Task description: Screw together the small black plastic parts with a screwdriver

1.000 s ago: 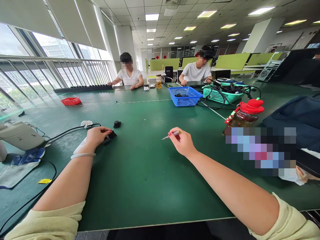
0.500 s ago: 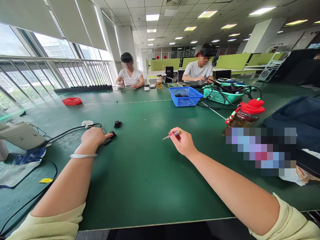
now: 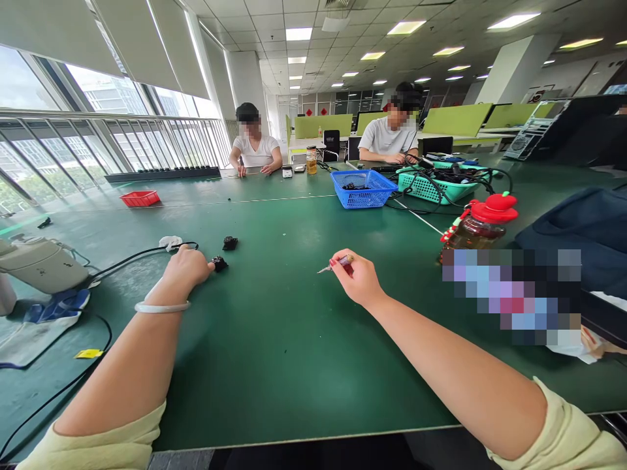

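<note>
My left hand [image 3: 189, 266] is on the left part of the green table, back of the hand toward me, fingers curled and mostly hidden beneath it. Just beyond its thumb sits a small black part [image 3: 219, 263]; I cannot tell whether they touch. Farther back is a second small black block [image 3: 230, 243]. In my right hand [image 3: 360, 277] is a small screwdriver with a clear, reddish handle [image 3: 347, 260], held pen-like. Its thin metal tip points left, low over the table.
A black cable [image 3: 128, 260] runs beside my left hand from a pale device [image 3: 46, 264]. Beyond are a red tray [image 3: 140, 199], a blue basket [image 3: 365, 199] and a green basket [image 3: 435, 189] of cables. A red-lidded bottle [image 3: 482, 225] stands right. Two people sit opposite.
My left hand has drawn slightly left and back toward me. The flat black piece that showed beside its thumb is out of sight. My right hand has barely moved.
</note>
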`<state>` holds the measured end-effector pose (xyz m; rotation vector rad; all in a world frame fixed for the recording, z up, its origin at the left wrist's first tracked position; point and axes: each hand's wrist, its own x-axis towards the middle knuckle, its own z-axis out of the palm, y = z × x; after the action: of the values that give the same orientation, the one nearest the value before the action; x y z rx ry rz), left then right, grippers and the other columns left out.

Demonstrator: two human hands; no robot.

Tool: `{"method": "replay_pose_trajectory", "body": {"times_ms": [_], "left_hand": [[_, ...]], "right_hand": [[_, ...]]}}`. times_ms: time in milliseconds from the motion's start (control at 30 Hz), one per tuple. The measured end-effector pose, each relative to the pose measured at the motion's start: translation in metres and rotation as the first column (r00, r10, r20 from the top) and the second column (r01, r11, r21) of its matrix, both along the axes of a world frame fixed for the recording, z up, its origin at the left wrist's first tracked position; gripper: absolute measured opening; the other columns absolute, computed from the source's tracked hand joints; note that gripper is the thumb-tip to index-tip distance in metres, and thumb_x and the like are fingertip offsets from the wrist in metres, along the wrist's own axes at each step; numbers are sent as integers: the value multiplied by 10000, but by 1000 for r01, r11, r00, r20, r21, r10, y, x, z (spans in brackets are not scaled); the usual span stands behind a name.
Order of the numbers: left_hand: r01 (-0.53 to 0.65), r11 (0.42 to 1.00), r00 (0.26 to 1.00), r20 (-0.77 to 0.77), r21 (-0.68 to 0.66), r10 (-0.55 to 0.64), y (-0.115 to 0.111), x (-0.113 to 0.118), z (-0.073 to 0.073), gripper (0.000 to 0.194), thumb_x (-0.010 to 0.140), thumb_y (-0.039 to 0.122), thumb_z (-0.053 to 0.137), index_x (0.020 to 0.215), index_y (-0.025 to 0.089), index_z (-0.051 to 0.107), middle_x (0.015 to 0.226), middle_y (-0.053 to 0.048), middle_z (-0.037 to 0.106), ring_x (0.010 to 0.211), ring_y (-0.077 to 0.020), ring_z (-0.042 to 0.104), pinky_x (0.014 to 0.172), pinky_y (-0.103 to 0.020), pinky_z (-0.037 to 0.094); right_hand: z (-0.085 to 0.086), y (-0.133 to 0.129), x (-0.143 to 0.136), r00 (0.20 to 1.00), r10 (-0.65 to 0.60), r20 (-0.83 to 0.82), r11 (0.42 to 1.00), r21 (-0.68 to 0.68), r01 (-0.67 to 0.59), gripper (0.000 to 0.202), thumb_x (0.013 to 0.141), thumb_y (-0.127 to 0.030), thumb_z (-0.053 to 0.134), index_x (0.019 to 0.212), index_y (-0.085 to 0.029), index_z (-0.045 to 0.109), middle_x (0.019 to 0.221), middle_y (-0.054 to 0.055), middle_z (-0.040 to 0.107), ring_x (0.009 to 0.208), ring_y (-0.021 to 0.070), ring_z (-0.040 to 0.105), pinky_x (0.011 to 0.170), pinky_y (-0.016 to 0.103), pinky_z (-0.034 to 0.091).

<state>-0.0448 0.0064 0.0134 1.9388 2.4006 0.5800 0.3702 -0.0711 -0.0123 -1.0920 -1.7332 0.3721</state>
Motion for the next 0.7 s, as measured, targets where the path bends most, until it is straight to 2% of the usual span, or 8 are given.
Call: {"method": "replay_pose_trajectory", "body": {"times_ms": [100, 200, 300, 433, 533, 700], "left_hand": [[-41, 996, 980, -195, -82, 24, -5, 13, 6, 202, 651, 373, 656, 657, 172, 667, 1087, -229, 646, 1206, -441, 512, 942, -470, 463], [41, 998, 961, -270, -52, -54, -10, 26, 10, 206, 745, 319, 570, 795, 173, 707, 1152, -182, 641, 1210, -382, 532, 947, -413, 472], [94, 995, 952, -289, -43, -102, -15, 32, 11, 295, 785, 304, 540, 1007, 180, 688, 1270, -156, 594, 1120, -327, 604, 929, -384, 487], [140, 980, 939, -296, -139, -176, -22, 33, 11, 496, 838, 305, 498, 1327, 219, 511, 1277, -139, 604, 1072, -296, 637, 883, -381, 503], [169, 964, 926, -302, -204, -226, -25, 34, 12, 533, 876, 270, 441, 1408, 251, 414, 1232, -111, 646, 1067, -275, 644, 866, -362, 501], [157, 961, 932, -287, -228, -220, -24, 32, 11, 542, 881, 241, 418, 1422, 256, 391, 1198, -96, 679, 1049, -270, 656, 831, -349, 505]], "right_hand": [[0, 0, 0, 1000, -1, 3, 1000, 0, 1, 262, 915, -434, 488, 776, -230, 573, 577, -27, 517, 500, 127, 432, 529, 253, 368], [0, -1, 0, 1000, -2, 4, 1000, -1, 2, 271, 916, -439, 487, 769, -228, 574, 580, -24, 523, 498, 127, 436, 527, 253, 370], [0, 0, 0, 1000, -2, 4, 1000, 7, 2, 275, 915, -439, 488, 760, -227, 571, 585, -21, 528, 500, 127, 439, 525, 252, 371], [-1, 1, 0, 1000, 4, 8, 1000, 14, -4, 281, 922, -439, 483, 767, -223, 576, 586, -22, 528, 502, 123, 439, 523, 247, 374], [-1, 1, 0, 1000, 7, 11, 1000, 22, -8, 275, 920, -433, 489, 769, -221, 578, 575, -26, 520, 492, 121, 434, 514, 243, 369], [-1, 0, 1, 1000, 13, 10, 999, 34, -13, 259, 920, -416, 493, 764, -224, 569, 559, -32, 511, 482, 119, 433, 508, 240, 362]]}}
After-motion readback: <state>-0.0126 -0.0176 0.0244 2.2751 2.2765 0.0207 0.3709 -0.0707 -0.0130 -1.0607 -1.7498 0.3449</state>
